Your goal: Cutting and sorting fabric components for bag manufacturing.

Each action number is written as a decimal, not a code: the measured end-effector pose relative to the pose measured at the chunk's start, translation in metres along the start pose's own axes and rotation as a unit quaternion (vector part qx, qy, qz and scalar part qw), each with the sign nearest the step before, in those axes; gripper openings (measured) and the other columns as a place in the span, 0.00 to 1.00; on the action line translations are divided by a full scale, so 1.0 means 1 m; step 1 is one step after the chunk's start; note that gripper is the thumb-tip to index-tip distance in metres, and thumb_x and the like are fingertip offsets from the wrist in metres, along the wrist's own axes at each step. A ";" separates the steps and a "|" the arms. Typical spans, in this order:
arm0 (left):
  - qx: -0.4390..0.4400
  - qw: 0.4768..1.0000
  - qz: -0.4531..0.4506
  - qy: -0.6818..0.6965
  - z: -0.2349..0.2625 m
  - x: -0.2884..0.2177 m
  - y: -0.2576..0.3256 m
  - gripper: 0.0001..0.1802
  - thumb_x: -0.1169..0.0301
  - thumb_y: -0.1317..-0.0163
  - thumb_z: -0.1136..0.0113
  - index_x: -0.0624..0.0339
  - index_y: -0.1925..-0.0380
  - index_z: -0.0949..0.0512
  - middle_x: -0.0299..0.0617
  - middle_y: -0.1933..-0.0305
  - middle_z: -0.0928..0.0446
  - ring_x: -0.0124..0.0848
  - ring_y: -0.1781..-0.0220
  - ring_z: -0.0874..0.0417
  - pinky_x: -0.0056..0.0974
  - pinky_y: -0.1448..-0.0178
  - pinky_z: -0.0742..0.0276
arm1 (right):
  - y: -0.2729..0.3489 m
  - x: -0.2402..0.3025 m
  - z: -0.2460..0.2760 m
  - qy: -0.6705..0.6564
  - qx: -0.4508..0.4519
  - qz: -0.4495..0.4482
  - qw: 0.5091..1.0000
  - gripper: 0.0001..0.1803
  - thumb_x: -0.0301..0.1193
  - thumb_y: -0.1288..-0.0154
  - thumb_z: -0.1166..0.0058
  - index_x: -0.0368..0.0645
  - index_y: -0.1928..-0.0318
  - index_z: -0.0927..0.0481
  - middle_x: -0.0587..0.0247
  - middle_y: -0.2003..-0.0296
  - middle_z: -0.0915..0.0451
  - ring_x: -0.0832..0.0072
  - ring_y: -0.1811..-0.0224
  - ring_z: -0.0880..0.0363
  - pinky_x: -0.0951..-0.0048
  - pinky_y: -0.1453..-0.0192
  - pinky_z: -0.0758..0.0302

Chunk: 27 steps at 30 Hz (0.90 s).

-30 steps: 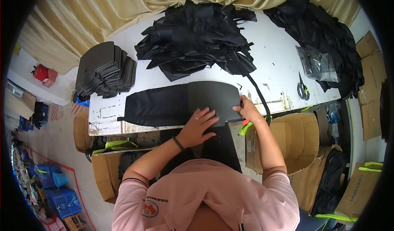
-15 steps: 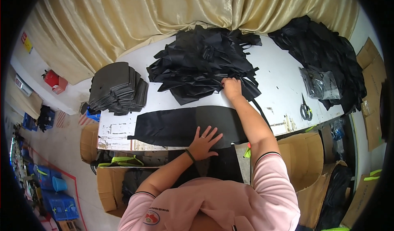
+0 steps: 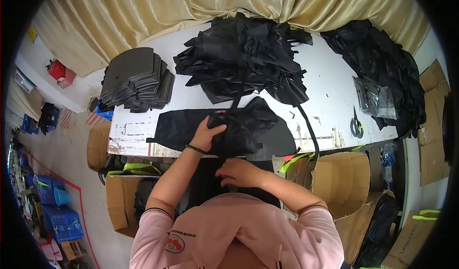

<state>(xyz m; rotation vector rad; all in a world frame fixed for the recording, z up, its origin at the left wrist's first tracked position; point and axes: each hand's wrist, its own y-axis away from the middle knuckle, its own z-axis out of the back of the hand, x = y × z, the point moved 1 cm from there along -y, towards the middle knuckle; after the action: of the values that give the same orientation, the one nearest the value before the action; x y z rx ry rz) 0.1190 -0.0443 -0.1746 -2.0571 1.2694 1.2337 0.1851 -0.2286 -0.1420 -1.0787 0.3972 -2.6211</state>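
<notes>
A crumpled black fabric piece is being held at the centre of the frame, over a flat black cover and a dark grey board. Its left edge is being clamped by the fingers of the left hand. The right hand is being held just below, fingers curled; whether fabric is being pinched there cannot be told. The fabric heap at upper centre is no longer being touched by the right hand; a loose piece is now being handled, so smoothing of the cover is apparently being paused. Stacked boards are being carried by the worktop at upper left.
</notes>
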 end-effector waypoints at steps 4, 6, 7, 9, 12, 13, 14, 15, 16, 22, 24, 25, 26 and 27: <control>-0.079 0.996 -0.052 -0.003 -0.006 -0.028 0.029 0.28 0.85 0.46 0.37 0.61 0.43 0.29 0.37 0.51 0.23 0.28 0.49 0.23 0.33 0.43 0.27 | -0.019 0.013 0.064 -0.063 -0.151 -0.057 0.985 0.05 0.24 0.46 0.39 0.43 0.66 0.18 0.62 0.68 0.19 0.64 0.64 0.21 0.68 0.59 0.24; -0.067 0.996 -0.051 -0.038 -0.015 -0.039 0.039 0.28 0.84 0.46 0.37 0.61 0.43 0.29 0.36 0.51 0.23 0.27 0.49 0.23 0.32 0.43 0.28 | -0.033 -0.013 0.103 0.028 -0.243 -0.087 0.966 0.14 0.23 0.46 0.39 0.39 0.57 0.21 0.58 0.59 0.20 0.60 0.55 0.22 0.67 0.50 0.25; -0.050 0.994 -0.053 -0.082 -0.019 -0.042 0.042 0.28 0.84 0.46 0.37 0.61 0.43 0.29 0.36 0.50 0.23 0.26 0.48 0.24 0.32 0.42 0.29 | -0.044 -0.011 0.117 0.042 -0.242 -0.098 0.964 0.20 0.24 0.46 0.39 0.38 0.50 0.24 0.56 0.54 0.21 0.60 0.49 0.24 0.67 0.43 0.29; -0.026 0.990 -0.060 -0.128 -0.028 -0.052 0.050 0.28 0.84 0.47 0.37 0.61 0.43 0.29 0.36 0.50 0.24 0.26 0.47 0.25 0.31 0.41 0.30 | -0.058 -0.029 0.117 -0.018 -0.140 -0.104 0.985 0.18 0.25 0.45 0.39 0.40 0.52 0.22 0.55 0.57 0.20 0.58 0.48 0.25 0.67 0.43 0.30; 0.007 0.975 -0.101 -0.198 -0.038 -0.070 0.059 0.31 0.83 0.48 0.36 0.59 0.42 0.30 0.36 0.46 0.26 0.25 0.44 0.27 0.32 0.37 0.33 | -0.070 -0.026 0.126 -0.027 -0.050 -0.089 0.994 0.13 0.26 0.45 0.39 0.41 0.57 0.20 0.55 0.62 0.20 0.57 0.52 0.24 0.65 0.49 0.27; 0.063 0.964 -0.051 -0.252 -0.035 -0.079 0.064 0.34 0.82 0.48 0.35 0.58 0.39 0.32 0.37 0.43 0.28 0.27 0.41 0.29 0.33 0.35 0.35 | -0.074 -0.017 0.131 -0.004 -0.036 -0.080 0.996 0.11 0.26 0.45 0.40 0.42 0.60 0.20 0.56 0.65 0.21 0.58 0.55 0.23 0.64 0.52 0.26; 0.118 0.946 0.000 -0.303 -0.034 -0.089 0.068 0.37 0.81 0.49 0.34 0.57 0.37 0.34 0.38 0.40 0.30 0.28 0.38 0.31 0.35 0.33 0.37 | -0.077 -0.004 0.142 -0.005 -0.036 -0.077 0.996 0.11 0.26 0.45 0.40 0.42 0.60 0.20 0.56 0.65 0.21 0.58 0.55 0.23 0.64 0.52 0.26; 0.170 0.902 -0.002 -0.396 -0.039 -0.107 0.072 0.43 0.78 0.49 0.32 0.57 0.33 0.40 0.39 0.35 0.35 0.30 0.34 0.36 0.37 0.31 0.41 | -0.080 0.018 0.156 0.033 0.002 -0.044 0.998 0.09 0.24 0.45 0.41 0.42 0.61 0.20 0.57 0.66 0.21 0.59 0.58 0.22 0.64 0.55 0.26; 0.169 0.902 -0.001 -0.398 -0.042 -0.122 0.070 0.43 0.78 0.49 0.32 0.57 0.33 0.40 0.39 0.35 0.35 0.30 0.34 0.36 0.37 0.31 0.41 | -0.083 0.041 0.168 0.072 0.038 -0.011 0.997 0.09 0.23 0.45 0.42 0.41 0.62 0.21 0.59 0.67 0.22 0.60 0.62 0.22 0.65 0.58 0.26; 0.392 0.853 -0.034 -0.342 -0.087 -0.166 0.047 0.33 0.75 0.52 0.27 0.61 0.43 0.28 0.39 0.46 0.24 0.27 0.45 0.26 0.34 0.40 0.31 | -0.096 0.139 0.190 0.193 0.167 0.019 0.967 0.05 0.25 0.46 0.42 0.45 0.67 0.22 0.62 0.69 0.23 0.62 0.66 0.21 0.65 0.65 0.24; 0.425 0.826 -0.032 -0.369 -0.090 -0.167 0.045 0.24 0.74 0.49 0.28 0.64 0.52 0.23 0.34 0.56 0.21 0.22 0.53 0.24 0.32 0.46 0.28 | -0.095 0.148 0.201 0.230 0.179 0.008 0.956 0.04 0.26 0.46 0.42 0.46 0.68 0.22 0.63 0.70 0.23 0.63 0.67 0.21 0.65 0.66 0.24; 0.430 0.834 0.008 -0.346 -0.089 -0.165 0.046 0.22 0.75 0.48 0.29 0.64 0.52 0.24 0.33 0.56 0.21 0.21 0.53 0.25 0.31 0.46 0.28 | -0.093 0.148 0.210 0.258 0.115 0.032 0.959 0.03 0.26 0.46 0.43 0.43 0.70 0.22 0.61 0.72 0.23 0.61 0.67 0.20 0.64 0.65 0.24; 0.433 0.841 0.047 -0.321 -0.088 -0.162 0.048 0.21 0.76 0.47 0.30 0.65 0.52 0.24 0.32 0.56 0.21 0.19 0.53 0.25 0.30 0.47 0.28 | -0.092 0.147 0.220 0.284 0.050 0.056 0.956 0.03 0.27 0.47 0.44 0.40 0.71 0.22 0.58 0.74 0.22 0.59 0.68 0.19 0.63 0.65 0.23; 0.375 0.881 0.089 -0.275 -0.092 -0.162 0.053 0.21 0.78 0.46 0.32 0.66 0.51 0.24 0.32 0.54 0.21 0.19 0.52 0.25 0.29 0.47 0.27 | -0.090 0.145 0.229 0.296 0.045 0.049 0.953 0.04 0.27 0.48 0.42 0.40 0.73 0.23 0.58 0.74 0.22 0.59 0.68 0.19 0.63 0.65 0.23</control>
<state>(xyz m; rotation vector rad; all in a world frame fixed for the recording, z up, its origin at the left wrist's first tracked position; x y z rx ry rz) 0.0858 -0.0572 0.0158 -0.9699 1.3637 1.0468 0.2368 -0.2300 0.1390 -0.2125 0.4306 -2.7931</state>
